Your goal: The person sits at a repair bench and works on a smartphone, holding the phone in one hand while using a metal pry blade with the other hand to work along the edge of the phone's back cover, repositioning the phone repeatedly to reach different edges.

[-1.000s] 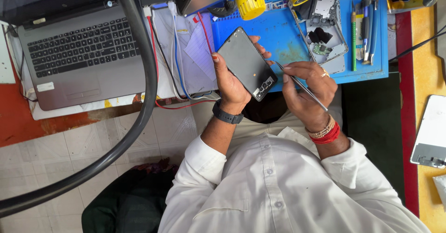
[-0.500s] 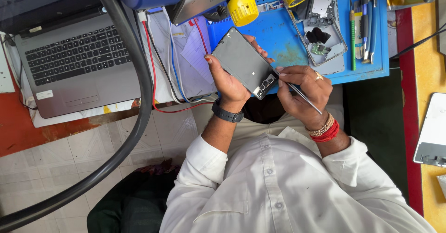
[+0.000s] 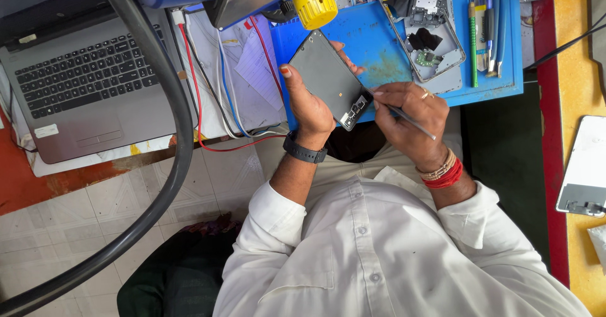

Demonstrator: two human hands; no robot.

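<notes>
Raised slightly, left hand (image 3: 309, 105) half-hides phone (image 3: 331, 80).

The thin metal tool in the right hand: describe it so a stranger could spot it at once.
Start at the blue work mat, then drop to its lower edge, where the left hand holds a dark opened phone. The tool is the slim grey rod pinched in the right hand, its tip at the phone's bottom corner.

A dark grey opened phone (image 3: 328, 80), flat and rectangular, is held tilted above the blue surface (image 3: 379, 52), its lower corner showing exposed circuitry. A thin metal tool (image 3: 404, 116) slants beside it, its tip touching that exposed corner.
</notes>
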